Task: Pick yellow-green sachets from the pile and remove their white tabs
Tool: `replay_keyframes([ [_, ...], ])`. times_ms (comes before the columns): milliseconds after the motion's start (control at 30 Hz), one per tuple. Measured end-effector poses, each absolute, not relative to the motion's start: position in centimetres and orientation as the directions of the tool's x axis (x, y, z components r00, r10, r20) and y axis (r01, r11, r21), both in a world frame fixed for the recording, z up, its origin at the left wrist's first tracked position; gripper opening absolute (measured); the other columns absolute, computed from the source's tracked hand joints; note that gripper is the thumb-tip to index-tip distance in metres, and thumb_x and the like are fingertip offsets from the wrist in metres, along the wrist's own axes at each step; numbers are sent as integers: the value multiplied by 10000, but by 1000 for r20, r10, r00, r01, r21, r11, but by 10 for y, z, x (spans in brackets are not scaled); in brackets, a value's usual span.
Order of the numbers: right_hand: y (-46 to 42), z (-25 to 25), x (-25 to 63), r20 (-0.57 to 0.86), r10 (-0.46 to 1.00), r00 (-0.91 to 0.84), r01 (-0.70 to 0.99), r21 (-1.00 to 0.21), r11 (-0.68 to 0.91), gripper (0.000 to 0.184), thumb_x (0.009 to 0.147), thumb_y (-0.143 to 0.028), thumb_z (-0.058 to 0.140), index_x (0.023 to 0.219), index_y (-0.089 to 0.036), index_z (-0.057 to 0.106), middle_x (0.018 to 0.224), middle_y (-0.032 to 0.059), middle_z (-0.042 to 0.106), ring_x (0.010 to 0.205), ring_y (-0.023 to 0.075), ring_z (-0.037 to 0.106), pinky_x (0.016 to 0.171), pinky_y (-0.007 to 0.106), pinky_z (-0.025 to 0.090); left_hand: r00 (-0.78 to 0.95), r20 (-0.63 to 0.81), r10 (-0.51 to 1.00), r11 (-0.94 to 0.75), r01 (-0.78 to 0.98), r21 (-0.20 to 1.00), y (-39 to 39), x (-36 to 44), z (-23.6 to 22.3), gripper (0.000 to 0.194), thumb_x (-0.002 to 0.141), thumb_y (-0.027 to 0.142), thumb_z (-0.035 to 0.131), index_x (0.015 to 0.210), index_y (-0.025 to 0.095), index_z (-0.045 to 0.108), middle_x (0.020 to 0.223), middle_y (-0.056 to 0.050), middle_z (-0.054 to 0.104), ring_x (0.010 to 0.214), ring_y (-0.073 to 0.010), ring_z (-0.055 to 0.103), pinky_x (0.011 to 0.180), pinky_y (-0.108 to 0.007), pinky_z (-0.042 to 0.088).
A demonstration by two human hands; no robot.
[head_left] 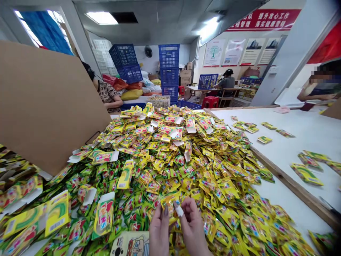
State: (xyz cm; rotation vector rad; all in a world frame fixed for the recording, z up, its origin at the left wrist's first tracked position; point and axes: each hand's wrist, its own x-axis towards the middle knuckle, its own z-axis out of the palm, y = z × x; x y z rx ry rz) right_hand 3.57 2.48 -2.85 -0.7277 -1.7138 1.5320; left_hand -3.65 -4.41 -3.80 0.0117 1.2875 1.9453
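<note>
At the near edge of a big heap of yellow and green candy packets (170,156), my two hands meet low in the middle. My left hand (160,227) pinches a yellow packet (170,202) between thumb and fingers. On the other side of that packet, my right hand (193,222) also grips it, with fingers curled. Something white (179,211), perhaps tape, is at the right thumb's tip. Left of my hands lie small printed boxes, among them a yellow-green box (104,215) with an open flap. A phone in a cartoon case (133,243) rests beside my left hand.
A large cardboard panel (50,106) stands at the left. A wooden strip (290,192) edges the heap on the right, with scattered filled boxes (306,174) beyond. Blue crates (169,67) are stacked behind. Other people (109,94) sit around the tables.
</note>
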Motion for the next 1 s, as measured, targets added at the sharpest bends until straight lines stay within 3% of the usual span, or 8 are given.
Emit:
replay_keyframes([
  [100, 25, -29, 41, 153, 783, -603, 54, -971, 231, 230, 771, -437, 521, 887, -260, 429, 717, -3, 491, 623, 169, 492, 537, 288, 432, -743, -318, 589, -113, -466, 878, -50, -33, -38, 503, 658, 520, 651, 1000, 156, 584, 1012, -112, 686, 1067, -304, 571, 944, -408, 445],
  [267, 35, -8, 49, 1, 475, -880, 0, -1000, 1, 373, 789, -323, 535, 1142, -217, 474, 1017, 89, 621, 828, 197, 621, 676, 291, 531, -793, 45, 608, -66, 6, 998, -64, -29, -27, 395, 825, 466, 431, 1073, 199, 583, 1369, -103, 418, 1295, -247, 330, 1070, -388, 290],
  [400, 59, -14, 61, 196, 422, -885, 73, -837, 542, 312, 807, -201, 426, 1079, -208, 578, 1017, 108, 672, 895, 251, 646, 749, 351, 536, -815, 270, 514, 379, 497, 781, -99, -85, -5, 411, 862, 422, 340, 1181, 168, 395, 1303, -160, 392, 1242, -249, 361, 1037, -419, 299],
  [567, 83, -51, 84, 332, 409, -850, 171, -562, 810, 381, 780, -176, 373, 1106, -171, 570, 953, 144, 706, 799, 268, 685, 667, 362, 566, -973, 56, 223, 920, 229, 318, -150, -181, 2, 637, 744, 549, 436, 1091, 15, 427, 1029, -280, 544, 1021, -432, 512, 856, -508, 391],
  [700, 90, -65, 96, 220, 561, -798, 303, -659, 689, 401, 787, -278, 422, 1147, -161, 556, 1111, 171, 646, 996, 295, 624, 817, 420, 527, -943, -36, 329, 868, 288, 404, -149, -189, 1, 370, 711, 536, 470, 822, 183, 475, 847, -147, 606, 862, -388, 592, 743, -483, 436],
  [833, 97, -46, 100, 122, 704, -700, 316, -831, 458, 442, 758, -362, 506, 1153, -167, 544, 1246, 181, 541, 1138, 322, 513, 872, 452, 485, -881, -25, 473, 636, 322, 701, -123, -146, 10, 339, 780, 479, 405, 990, 218, 355, 1104, -120, 558, 876, -242, 605, 747, -364, 471],
  [900, 95, -24, 96, 86, 730, -678, 196, -936, 292, 447, 760, -383, 540, 1161, -186, 511, 1125, 159, 596, 965, 281, 596, 703, 381, 544, -795, -166, 584, 350, 62, 935, -110, -119, 12, 474, 741, 460, 515, 1105, 217, 334, 1109, -106, 596, 891, -220, 618, 797, -356, 472],
  [1000, 83, 16, 83, 95, 683, -724, -46, -995, 90, 382, 777, -348, 585, 1129, -233, 491, 896, 58, 609, 667, 160, 573, 478, 236, 479, -557, -422, 716, 132, -485, 864, -93, -83, 9, 561, 589, 373, 712, 1063, 158, 504, 994, -106, 684, 969, -261, 611, 911, -374, 421],
])
